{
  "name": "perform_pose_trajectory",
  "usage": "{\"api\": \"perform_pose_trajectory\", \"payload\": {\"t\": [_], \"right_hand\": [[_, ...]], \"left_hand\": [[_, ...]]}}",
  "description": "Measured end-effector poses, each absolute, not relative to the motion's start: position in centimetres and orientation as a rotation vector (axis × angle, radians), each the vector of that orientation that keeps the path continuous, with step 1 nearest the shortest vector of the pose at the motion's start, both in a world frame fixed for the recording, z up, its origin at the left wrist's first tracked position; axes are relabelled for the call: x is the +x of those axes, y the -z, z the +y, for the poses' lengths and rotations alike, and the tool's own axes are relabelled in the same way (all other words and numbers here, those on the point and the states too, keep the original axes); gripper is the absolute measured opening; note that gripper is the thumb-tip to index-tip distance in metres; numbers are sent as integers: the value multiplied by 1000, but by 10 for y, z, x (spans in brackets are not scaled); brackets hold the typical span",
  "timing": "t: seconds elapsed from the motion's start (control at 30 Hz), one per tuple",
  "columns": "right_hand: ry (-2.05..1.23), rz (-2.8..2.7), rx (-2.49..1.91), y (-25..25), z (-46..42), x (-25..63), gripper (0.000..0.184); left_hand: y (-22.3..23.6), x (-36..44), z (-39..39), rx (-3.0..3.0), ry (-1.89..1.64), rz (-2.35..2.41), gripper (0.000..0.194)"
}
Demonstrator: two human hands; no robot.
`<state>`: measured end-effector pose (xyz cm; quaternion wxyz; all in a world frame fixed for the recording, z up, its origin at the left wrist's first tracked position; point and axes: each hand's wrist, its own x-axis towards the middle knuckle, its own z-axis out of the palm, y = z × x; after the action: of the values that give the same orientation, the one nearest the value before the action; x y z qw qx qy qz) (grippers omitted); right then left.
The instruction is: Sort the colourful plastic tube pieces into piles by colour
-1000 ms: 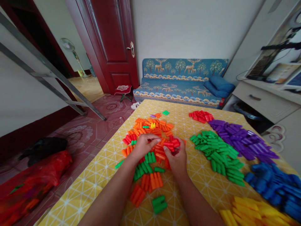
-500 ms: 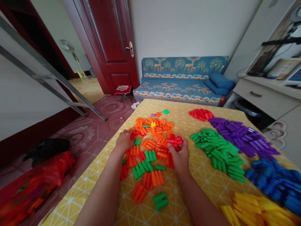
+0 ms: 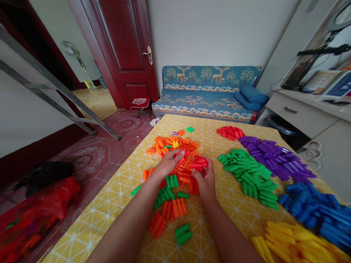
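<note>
A mixed heap of orange, red and green plastic pegs [image 3: 175, 171] lies on the yellow patterned tablecloth [image 3: 109, 208]. My left hand [image 3: 168, 162] reaches into the heap from the left, fingers curled and pinching a red peg [image 3: 181, 160]. My right hand [image 3: 204, 179] sits just right of it, cupped round a bunch of red pegs [image 3: 199, 164]. Both hands nearly touch over the middle of the heap.
Sorted piles lie to the right: red [image 3: 229, 132], purple [image 3: 274, 155], green [image 3: 248, 171], blue [image 3: 312, 208], yellow [image 3: 293, 243]. A blue sofa [image 3: 208, 91] and red door [image 3: 123, 51] stand beyond the table. A red bag [image 3: 35, 208] lies on the floor at left.
My left hand has come back from the heap's left edge to its middle, beside my right hand. The right hand has stayed put with its red pegs.
</note>
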<state>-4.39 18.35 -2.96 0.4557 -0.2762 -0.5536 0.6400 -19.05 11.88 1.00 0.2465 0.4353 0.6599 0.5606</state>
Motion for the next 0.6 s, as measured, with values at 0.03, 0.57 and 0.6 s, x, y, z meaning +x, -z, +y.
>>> {"api": "perform_pose_trajectory", "payload": {"t": [0.03, 0.57, 0.6], "right_hand": [[-1598, -1353, -666, 30, 184, -43, 60], [-1431, -1512, -748, 28, 187, -41, 33], [-1422, -1523, -775, 27, 187, -41, 34]], "left_hand": [[-8, -183, 124, 1200, -1493, 1739, 43], [2, -171, 116, 1413, -1282, 1585, 39], [0, -170, 115, 1429, -1262, 1599, 39]]}}
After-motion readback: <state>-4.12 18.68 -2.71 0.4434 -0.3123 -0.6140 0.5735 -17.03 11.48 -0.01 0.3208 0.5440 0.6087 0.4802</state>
